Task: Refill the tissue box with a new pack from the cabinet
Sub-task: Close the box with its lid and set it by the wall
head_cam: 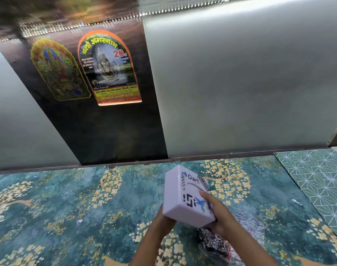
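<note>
A pale lilac tissue box (180, 196) with printed logos, among them "Dart" and "code", is held tilted above a floral teal surface (68, 208). My left hand (164, 220) grips its lower near corner from below. My right hand (215, 214) holds its right side, thumb across the printed face. A crinkled clear plastic wrapper with dark print (221, 244) lies on the surface just under my right forearm; whether tissues are in it I cannot tell. The box's opening is hidden from view.
A dark cabinet panel (106, 131) with two religious stickers (109, 68) rises behind the surface, flanked by frosted grey panels (240, 83). A green mat with a geometric star pattern (317, 181) lies at the right.
</note>
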`<state>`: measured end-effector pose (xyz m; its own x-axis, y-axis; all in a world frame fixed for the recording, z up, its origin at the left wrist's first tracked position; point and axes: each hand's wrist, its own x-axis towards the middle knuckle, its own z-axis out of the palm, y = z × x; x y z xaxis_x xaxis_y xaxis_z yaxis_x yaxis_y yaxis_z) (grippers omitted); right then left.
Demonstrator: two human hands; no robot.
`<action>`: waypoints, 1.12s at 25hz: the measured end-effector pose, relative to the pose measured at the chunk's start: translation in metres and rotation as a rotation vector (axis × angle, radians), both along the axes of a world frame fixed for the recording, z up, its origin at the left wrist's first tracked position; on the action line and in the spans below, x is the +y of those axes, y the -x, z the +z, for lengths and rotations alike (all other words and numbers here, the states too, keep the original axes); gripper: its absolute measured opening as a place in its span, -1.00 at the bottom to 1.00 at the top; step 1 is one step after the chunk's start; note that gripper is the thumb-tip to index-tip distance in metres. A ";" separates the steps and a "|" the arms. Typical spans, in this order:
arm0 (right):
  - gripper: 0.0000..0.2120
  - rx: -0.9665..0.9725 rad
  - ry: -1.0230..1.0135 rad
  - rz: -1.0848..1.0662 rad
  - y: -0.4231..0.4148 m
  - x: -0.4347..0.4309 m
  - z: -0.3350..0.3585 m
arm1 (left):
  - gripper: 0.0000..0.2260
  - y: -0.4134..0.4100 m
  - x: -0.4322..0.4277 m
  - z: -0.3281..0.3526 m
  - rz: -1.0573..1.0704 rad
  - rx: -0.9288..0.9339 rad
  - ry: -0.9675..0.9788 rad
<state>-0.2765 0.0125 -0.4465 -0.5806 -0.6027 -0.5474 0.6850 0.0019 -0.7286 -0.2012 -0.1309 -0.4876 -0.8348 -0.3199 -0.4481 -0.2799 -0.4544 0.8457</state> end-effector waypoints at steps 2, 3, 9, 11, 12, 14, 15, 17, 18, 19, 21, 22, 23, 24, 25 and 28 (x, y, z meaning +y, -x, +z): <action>-0.72 0.093 -0.114 -0.094 0.032 -0.009 -0.010 | -0.88 0.010 -0.007 0.015 0.068 -0.126 0.099; -0.67 0.160 -0.195 -0.131 0.049 -0.016 -0.014 | -0.83 0.014 -0.012 0.021 0.086 -0.177 0.129; -0.57 0.649 -0.421 0.004 0.108 -0.043 -0.032 | -0.81 0.028 -0.034 0.041 0.047 -0.203 0.205; -0.56 0.924 -0.494 0.117 0.105 -0.037 -0.040 | -0.83 0.031 -0.036 0.041 0.029 -0.218 0.232; -0.54 1.076 -0.553 0.135 0.101 -0.032 -0.048 | -0.85 0.031 -0.036 0.042 0.022 -0.224 0.255; -0.54 1.351 -0.720 0.115 0.079 -0.022 -0.063 | -0.86 0.031 -0.036 0.036 0.013 -0.248 0.279; -0.57 1.456 -0.789 0.126 0.070 -0.018 -0.070 | -0.87 0.031 -0.034 0.032 0.011 -0.253 0.282; -0.69 1.568 -0.860 0.275 0.060 -0.017 -0.074 | -0.88 0.033 -0.028 0.030 0.002 -0.248 0.281; -0.74 1.574 -0.845 0.353 0.062 -0.020 -0.072 | -0.87 0.035 -0.025 0.030 -0.005 -0.251 0.282; -0.72 1.548 -0.836 0.421 0.068 -0.024 -0.070 | -0.86 0.037 -0.024 0.030 -0.014 -0.248 0.288; -0.52 1.494 -0.861 0.541 0.085 -0.033 -0.069 | -0.83 0.039 -0.022 0.034 -0.030 -0.245 0.306; -0.42 1.482 -0.900 0.601 0.094 -0.038 -0.067 | -0.81 0.041 -0.023 0.036 -0.037 -0.244 0.315; -0.35 1.481 -0.926 0.672 0.101 -0.044 -0.065 | -0.81 0.042 -0.024 0.037 -0.038 -0.242 0.324; -0.32 1.493 -0.941 0.755 0.106 -0.051 -0.063 | -0.81 0.043 -0.026 0.039 -0.034 -0.240 0.331; -0.30 1.501 -0.953 0.848 0.110 -0.057 -0.062 | -0.82 0.045 -0.029 0.041 -0.027 -0.240 0.339; -0.28 1.508 -0.989 1.030 0.118 -0.075 -0.063 | -0.84 0.049 -0.034 0.046 -0.012 -0.238 0.355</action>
